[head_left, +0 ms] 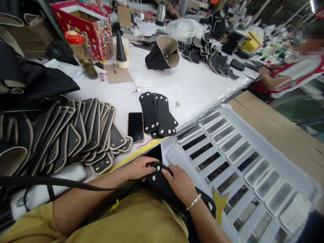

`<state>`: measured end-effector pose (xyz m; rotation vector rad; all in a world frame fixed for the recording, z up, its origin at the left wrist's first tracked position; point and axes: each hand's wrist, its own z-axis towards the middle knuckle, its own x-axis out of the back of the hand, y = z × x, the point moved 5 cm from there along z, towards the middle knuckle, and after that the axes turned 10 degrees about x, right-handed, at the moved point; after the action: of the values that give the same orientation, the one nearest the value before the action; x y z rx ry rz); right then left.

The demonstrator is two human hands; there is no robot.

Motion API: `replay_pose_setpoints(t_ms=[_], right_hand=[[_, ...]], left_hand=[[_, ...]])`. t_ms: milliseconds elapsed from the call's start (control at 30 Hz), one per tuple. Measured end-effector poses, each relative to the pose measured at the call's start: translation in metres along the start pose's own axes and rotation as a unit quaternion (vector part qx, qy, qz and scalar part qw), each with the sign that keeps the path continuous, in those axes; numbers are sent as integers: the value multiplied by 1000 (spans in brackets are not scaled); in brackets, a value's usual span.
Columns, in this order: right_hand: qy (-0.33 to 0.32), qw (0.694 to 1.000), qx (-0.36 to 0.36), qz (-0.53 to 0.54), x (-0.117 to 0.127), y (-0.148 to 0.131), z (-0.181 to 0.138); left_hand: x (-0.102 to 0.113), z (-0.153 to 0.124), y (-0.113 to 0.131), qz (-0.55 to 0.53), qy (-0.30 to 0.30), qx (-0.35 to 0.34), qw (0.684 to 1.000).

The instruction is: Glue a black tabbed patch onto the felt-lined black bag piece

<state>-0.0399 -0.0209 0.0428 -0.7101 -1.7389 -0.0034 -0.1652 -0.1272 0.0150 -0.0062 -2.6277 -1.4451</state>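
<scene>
A black, flat leather-like panel (162, 184) with small white patches near its edge lies across my lap. My left hand (141, 167) pinches its far left end, thumb and fingers closed on the rim. Over the same end, my right hand (181, 184) grips the panel with the thumb on top, beside a white patch; its other fingers are partly hidden beneath. The lower part of the panel runs under my right forearm. Beyond my hands, several similar black panels (162, 113) with white patches lie on the table beside a phone (135, 127).
Many beige-edged black pieces (83, 131) are stacked at left. A slotted white plastic rack (187, 162) stands at right, with a yellow piece (220, 204) near my right forearm. A rolled black piece (162, 55), bottle (81, 55) and red box (83, 30) stand behind. A co-worker (291, 74) sits far right.
</scene>
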Motion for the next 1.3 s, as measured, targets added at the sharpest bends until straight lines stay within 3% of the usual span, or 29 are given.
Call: replay_pose_setpoints(t_ms=[100,200,300,400,533,733,933,1167,1300], right_hand=[[60,998,23,-17,0,-5,-4],[132,984,103,-54,0,-18,-17],[122,968,204,-82,-3,-27,-35],[120,958,235,-112,-1,-24,-51],[136,951,234,-147,2,-15,-65],[136,956,218,-140,5,-9,-76],[117,972,174,-102,10,15,-104],[98,979,131,-121,13,47,-145],[125,983,106,-84,17,59,-163]], left_hand=[[5,-3,7,93,33,-71,993],[8,-6,11,166,70,-126,976],[8,-8,9,203,92,-125,967],[7,-9,6,195,84,-111,971],[4,-5,0,135,47,-56,988],[-1,-3,2,104,109,-29,988],[-6,-5,3,55,112,-29,992],[-7,3,-10,35,103,16,994],[-6,4,-15,29,103,44,993]])
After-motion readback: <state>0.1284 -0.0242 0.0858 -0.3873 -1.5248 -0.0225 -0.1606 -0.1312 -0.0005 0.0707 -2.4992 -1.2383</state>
